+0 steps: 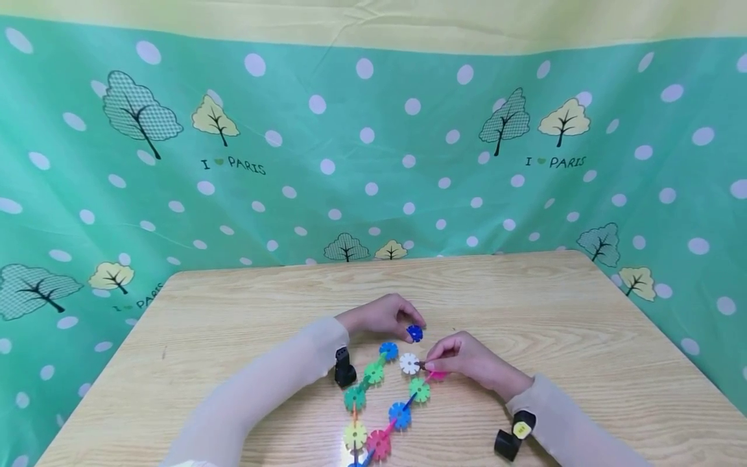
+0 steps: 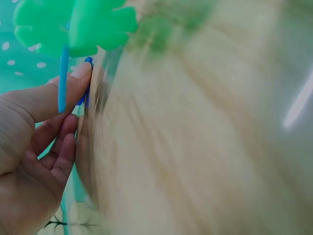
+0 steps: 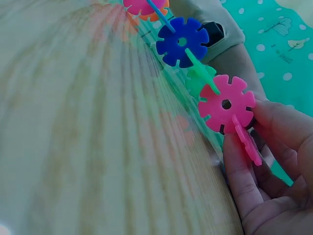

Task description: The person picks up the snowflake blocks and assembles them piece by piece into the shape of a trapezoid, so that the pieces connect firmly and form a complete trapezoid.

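Notched plastic snowflake discs are joined into a chain that bends on the table, its two arms side by side. My left hand pinches a loose-looking dark blue disc beyond the chain's blue end disc. With thumb and fingertips, my right hand grips the other end of the chain, at a dark piece between a white disc and a pink disc. The two hands are apart. In the left wrist view, a green disc partly covers what the left fingertips hold.
The chain runs toward me through a yellow disc and a red disc, and leaves the bottom of the head view. Both wrists wear black cameras. A patterned green cloth hangs behind the wooden table.
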{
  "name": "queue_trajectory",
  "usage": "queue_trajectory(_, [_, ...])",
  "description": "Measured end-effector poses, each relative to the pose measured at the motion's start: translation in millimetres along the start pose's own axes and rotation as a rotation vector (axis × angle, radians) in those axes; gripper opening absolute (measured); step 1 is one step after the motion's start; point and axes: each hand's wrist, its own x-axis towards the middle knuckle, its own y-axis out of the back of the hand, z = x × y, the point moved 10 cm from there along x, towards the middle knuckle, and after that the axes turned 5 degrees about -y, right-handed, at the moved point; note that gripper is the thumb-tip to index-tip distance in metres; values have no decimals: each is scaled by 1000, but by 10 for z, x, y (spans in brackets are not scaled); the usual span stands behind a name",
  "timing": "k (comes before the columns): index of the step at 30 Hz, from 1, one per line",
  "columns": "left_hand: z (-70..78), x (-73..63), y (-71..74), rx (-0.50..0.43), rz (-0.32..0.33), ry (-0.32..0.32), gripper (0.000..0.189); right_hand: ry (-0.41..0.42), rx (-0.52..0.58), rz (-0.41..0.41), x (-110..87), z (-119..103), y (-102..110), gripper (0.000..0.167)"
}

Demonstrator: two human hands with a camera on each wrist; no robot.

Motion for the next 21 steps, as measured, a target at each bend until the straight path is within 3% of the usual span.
queue_trajectory(5, [-28,-152,79,-6,20,-2,31,2,15,12,-5,-11,8,24])
queue_trajectory(13, [-188,-494,305,-14,110,40,22,-9,6,58,13,-48,27,26])
queue_trajectory(18, [-156,-720,441,10,204,24,12,-14,-37,110,29,-110,41,25])
queue_trajectory(21, [-82,-846,471,-35,256,24,11,-28,-51,139,48,-133,47,24])
